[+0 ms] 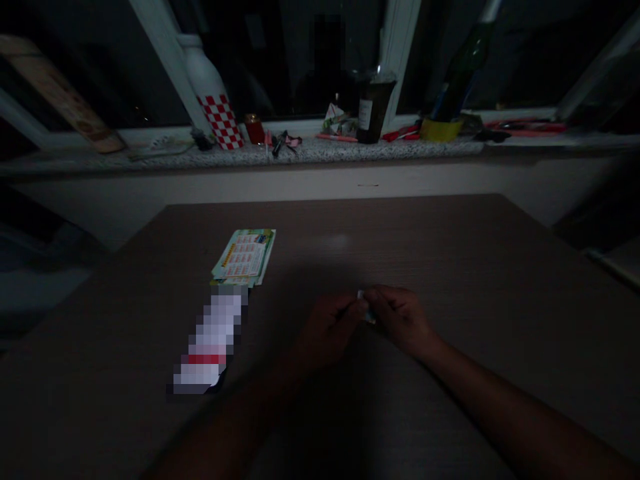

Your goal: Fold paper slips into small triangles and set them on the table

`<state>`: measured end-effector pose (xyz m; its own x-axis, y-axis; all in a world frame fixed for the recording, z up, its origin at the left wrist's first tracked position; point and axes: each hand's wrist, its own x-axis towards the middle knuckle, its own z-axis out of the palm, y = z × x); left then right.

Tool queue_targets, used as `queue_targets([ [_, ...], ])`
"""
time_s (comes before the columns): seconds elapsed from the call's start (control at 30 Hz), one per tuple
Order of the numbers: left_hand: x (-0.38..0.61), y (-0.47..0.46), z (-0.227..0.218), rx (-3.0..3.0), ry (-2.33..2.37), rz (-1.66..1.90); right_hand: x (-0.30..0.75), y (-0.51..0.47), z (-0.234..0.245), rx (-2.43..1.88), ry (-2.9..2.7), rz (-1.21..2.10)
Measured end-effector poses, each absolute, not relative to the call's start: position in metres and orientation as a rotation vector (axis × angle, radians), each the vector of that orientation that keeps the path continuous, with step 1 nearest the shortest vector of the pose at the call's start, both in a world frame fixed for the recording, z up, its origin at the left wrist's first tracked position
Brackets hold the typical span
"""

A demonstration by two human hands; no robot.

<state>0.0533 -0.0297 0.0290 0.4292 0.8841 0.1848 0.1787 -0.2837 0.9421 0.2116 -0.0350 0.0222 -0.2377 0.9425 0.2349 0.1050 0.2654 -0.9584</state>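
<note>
The brown tabletop (475, 267) lies beneath; the left hand (333, 327) and right hand (403, 320) come close together over it, fingers (356, 311) pinched; a stack of printed cards (243, 257) lies apart, leftward; a small pale piece (370, 316), mostly hidden, is gripped between both hands.

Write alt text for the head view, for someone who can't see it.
A person's left hand and right hand meet over a brown table in dim light, pinching a small, mostly hidden item. Printed cards and a pixelated object lie to the left; bottles stand on the windowsill beyond.
</note>
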Motion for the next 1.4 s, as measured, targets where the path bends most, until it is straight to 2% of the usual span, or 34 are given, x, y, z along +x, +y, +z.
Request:
queue_targets([
  [0.4,0.054,-0.021,0.023,1.725,0.916,0.908,0.215,-0.03,0.018,-1.012,-1.57,1.112],
  [0.67,0.062,-0.028,0.023,1.698,0.992,1.03,0.221,-0.028,0.012,-0.992,-1.394,1.263],
  [0.9,0.057,-0.027,0.017,1.723,1.076,1.013,0.224,-0.029,0.017,-1.042,-1.574,1.071],
  [1.13,0.045,-0.024,0.024,1.893,1.008,1.012,0.233,-0.029,0.025,-0.957,-2.067,0.936],
  [1.4,0.045,-0.024,0.024,1.914,0.993,0.898,0.235,-0.028,0.023,-0.909,-2.15,0.887],
])
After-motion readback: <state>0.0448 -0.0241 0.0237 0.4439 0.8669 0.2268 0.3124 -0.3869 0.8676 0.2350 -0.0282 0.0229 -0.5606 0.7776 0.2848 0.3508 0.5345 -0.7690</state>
